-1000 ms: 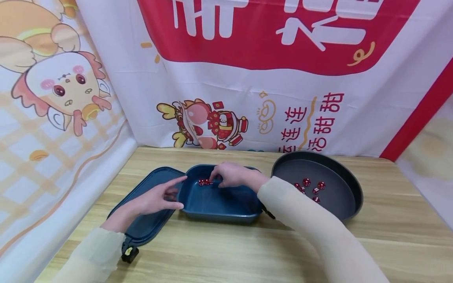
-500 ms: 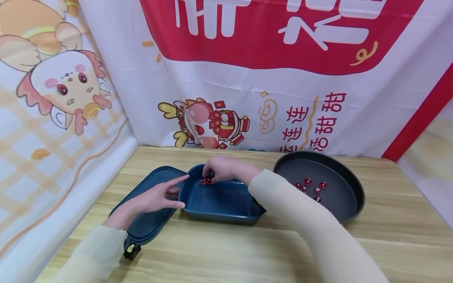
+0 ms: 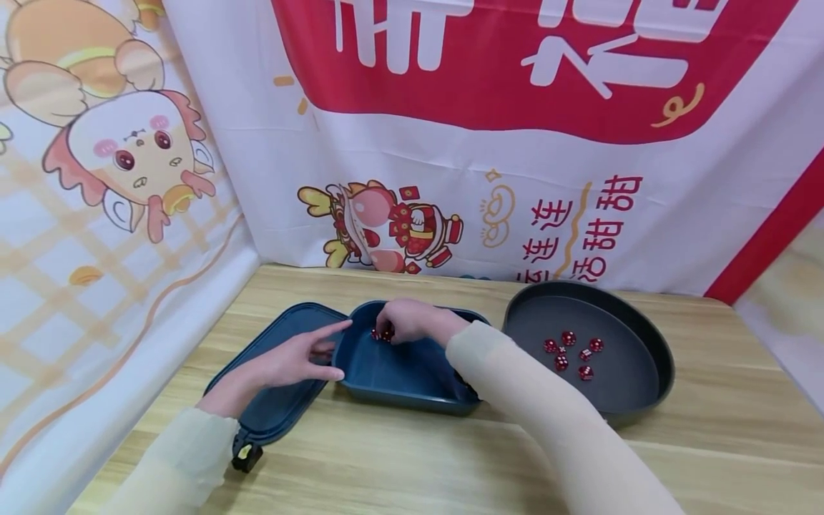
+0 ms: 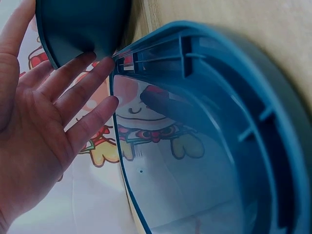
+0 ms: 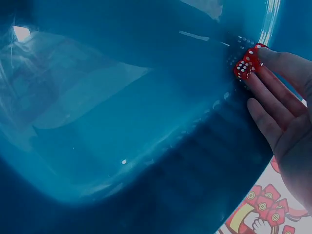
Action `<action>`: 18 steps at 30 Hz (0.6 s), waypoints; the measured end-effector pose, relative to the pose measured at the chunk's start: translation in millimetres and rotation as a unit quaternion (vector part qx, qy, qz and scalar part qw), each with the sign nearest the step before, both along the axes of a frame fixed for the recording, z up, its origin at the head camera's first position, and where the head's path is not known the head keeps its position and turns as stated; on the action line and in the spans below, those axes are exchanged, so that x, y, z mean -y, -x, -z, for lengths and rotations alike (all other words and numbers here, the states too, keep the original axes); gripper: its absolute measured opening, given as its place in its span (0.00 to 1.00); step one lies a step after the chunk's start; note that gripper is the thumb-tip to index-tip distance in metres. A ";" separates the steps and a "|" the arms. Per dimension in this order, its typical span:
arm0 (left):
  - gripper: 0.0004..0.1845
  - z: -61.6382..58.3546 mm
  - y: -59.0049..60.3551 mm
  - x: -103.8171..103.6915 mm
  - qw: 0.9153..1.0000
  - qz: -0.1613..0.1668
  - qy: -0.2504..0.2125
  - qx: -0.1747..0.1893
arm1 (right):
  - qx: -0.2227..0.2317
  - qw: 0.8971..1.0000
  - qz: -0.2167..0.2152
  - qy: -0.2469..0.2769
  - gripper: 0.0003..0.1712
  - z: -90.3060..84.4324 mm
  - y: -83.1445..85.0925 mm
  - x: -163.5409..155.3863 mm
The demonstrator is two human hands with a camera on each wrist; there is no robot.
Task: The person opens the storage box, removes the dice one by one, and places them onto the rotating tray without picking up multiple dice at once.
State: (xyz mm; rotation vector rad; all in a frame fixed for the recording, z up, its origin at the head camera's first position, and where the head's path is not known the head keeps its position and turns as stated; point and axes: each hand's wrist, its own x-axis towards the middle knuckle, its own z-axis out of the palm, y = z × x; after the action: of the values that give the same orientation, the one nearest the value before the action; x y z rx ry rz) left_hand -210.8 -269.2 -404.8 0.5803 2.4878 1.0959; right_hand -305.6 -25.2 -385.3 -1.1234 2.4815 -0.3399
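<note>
My right hand [image 3: 412,322] reaches into a dark blue rectangular box [image 3: 405,375] and pinches red dice with white pips at its far left corner. In the right wrist view, the dice [image 5: 249,61] sit between thumb and fingers, close to the box wall, partly covered by the fingers. My left hand [image 3: 299,357] is spread at the box's left end, with forefinger and thumb reaching the rim. Its palm and straight fingers show in the left wrist view, over the edge of the blue lid [image 4: 278,126], holding nothing.
A round dark grey pan [image 3: 618,393] with several red dice [image 3: 561,363] stands right of the box, near the right forearm. The blue lid lies at the left under the left hand, its black clip [image 3: 247,456] toward the front. A printed cloth [image 3: 412,154] hangs behind the wooden table [image 3: 399,465].
The right hand lifted slightly above the dice, then came down on them, covering more of them. My left hand stays at the box's end. The head view has shifted a little.
</note>
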 end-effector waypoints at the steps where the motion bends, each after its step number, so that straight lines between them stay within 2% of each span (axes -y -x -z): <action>1: 0.46 0.0 0.4 -0.4 1.000 0.000 0.000 0.001 | 0.003 1.000 0.003 0.003 0.15 1.5 -0.3 -0.3; 18: 0.47 -0.6 0.5 -0.5 1.000 -0.006 0.006 0.002 | 0.010 1.000 -0.002 0.011 0.13 9.1 1.7 1.2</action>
State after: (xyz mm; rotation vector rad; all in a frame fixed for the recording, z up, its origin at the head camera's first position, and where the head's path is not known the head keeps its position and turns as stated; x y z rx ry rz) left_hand -211.2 -268.7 -404.2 0.5605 2.4965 1.0860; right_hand -307.4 -26.3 -394.5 -1.1295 2.4637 -0.3763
